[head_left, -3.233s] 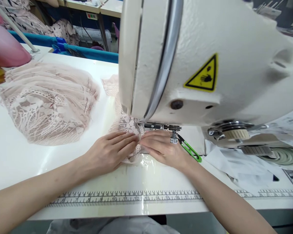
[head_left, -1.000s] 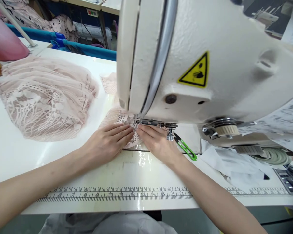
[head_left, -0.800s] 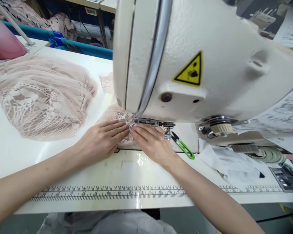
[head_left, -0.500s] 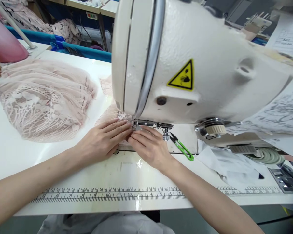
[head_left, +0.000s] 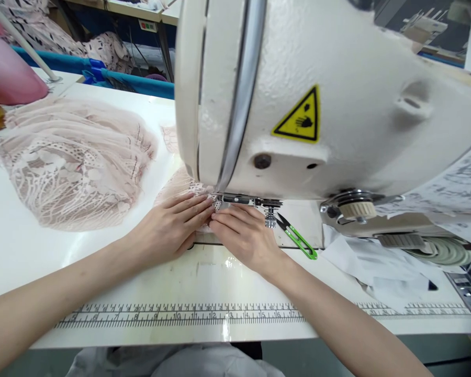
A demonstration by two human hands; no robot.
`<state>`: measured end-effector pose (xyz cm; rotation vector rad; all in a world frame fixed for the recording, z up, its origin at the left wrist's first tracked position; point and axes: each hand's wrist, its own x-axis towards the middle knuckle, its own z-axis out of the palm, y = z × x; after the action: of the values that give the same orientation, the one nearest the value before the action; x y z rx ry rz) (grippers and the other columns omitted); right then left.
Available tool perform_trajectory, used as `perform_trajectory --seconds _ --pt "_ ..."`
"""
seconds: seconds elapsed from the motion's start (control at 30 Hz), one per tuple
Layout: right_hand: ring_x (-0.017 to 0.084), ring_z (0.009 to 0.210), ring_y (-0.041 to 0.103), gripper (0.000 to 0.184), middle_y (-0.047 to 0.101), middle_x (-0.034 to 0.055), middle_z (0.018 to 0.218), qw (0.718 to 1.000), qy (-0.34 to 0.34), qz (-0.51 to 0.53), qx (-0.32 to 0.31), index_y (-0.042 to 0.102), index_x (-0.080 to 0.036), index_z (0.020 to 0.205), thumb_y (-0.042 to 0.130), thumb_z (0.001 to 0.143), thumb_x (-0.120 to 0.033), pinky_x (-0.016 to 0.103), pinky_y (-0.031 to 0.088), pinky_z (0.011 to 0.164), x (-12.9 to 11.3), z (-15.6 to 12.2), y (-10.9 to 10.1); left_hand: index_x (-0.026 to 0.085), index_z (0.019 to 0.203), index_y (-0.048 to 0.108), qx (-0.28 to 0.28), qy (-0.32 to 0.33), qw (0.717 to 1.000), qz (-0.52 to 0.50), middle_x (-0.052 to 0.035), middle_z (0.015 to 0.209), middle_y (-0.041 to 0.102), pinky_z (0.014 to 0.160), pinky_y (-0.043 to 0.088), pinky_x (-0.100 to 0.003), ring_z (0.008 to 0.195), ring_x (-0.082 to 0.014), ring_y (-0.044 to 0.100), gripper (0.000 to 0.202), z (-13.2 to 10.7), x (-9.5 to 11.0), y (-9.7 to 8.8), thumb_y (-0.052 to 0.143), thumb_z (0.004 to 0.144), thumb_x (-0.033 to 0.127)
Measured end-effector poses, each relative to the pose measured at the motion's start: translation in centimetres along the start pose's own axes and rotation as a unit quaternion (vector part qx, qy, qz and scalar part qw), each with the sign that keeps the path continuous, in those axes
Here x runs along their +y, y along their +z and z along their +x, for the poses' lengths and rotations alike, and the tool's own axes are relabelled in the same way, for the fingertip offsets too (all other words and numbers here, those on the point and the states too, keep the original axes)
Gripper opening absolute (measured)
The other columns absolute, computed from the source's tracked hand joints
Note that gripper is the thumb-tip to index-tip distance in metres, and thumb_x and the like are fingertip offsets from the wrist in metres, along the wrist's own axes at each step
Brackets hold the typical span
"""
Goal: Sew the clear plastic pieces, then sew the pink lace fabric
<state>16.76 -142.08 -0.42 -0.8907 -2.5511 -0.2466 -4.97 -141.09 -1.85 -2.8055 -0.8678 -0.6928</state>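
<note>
Pale pink lace fabric (head_left: 178, 184) lies under the head of a white sewing machine (head_left: 290, 63), its edge at the presser foot. My left hand (head_left: 172, 222) rests on this fabric with fingers stretched out flat, fingertips just left of the foot. From the right, my right hand (head_left: 245, 235) meets it, fingers pressed together and slightly bent at the fabric's edge; its thumb is hidden. The hands almost touch. The needle tip cannot be made out. Green thread snips (head_left: 298, 238) lie right of my right hand.
A heap of pink lace and tulle (head_left: 78, 162) lies on the left of the white table. A ruler strip (head_left: 172, 315) runs along the front edge. White scraps (head_left: 377, 262) lie at the right. The machine's arm overhangs the work; a blue cloth trough (head_left: 137, 81) is behind.
The camera view has shifted slightly, so the machine looks larger on the right. Both hands keep their places at the presser foot, with little visible movement of the fabric.
</note>
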Motion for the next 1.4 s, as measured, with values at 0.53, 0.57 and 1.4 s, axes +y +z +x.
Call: perform_trajectory --seconds 0.53,0.57,1.4 --pt "0.015 0.109 0.062 0.024 0.072 0.0037 0.107 1.000 -0.007 -0.002 -0.017 0.065 -0.016 0.102 0.048 0.092 -0.001 0.030 0.051 0.090 0.9 -0.1 -0.2 0.007 0.131 0.057 0.003 -0.023 0.999 0.039 -0.0136 0.134 0.059 0.105 0.046 -0.046 0.122 -0.0293 0.058 0.043 0.2 0.6 0.4 0.043 0.092 0.020" --pt "0.015 0.109 0.062 0.024 0.072 0.0042 0.108 1.000 -0.008 -0.004 -0.021 0.065 -0.016 0.102 0.048 0.092 -0.002 0.030 0.051 0.090 1.1 -0.2 -0.2 0.007 0.131 0.057 0.002 -0.024 0.999 0.042 -0.0133 0.134 0.059 0.105 0.046 -0.045 0.123 -0.0292 0.058 0.044 0.2 0.6 0.4 0.043 0.092 0.020" --pt "0.016 0.083 0.066 0.017 0.075 -0.0001 0.099 0.993 0.075 -0.087 -0.016 0.068 -0.020 0.099 0.054 0.092 -0.012 0.030 0.044 0.072 1.0 0.3 -1.6 0.012 0.126 0.061 0.012 -0.010 0.999 0.050 -0.0094 0.133 0.061 0.107 0.046 -0.045 0.125 -0.0274 0.056 0.034 0.5 0.9 0.1 0.046 0.095 0.018"
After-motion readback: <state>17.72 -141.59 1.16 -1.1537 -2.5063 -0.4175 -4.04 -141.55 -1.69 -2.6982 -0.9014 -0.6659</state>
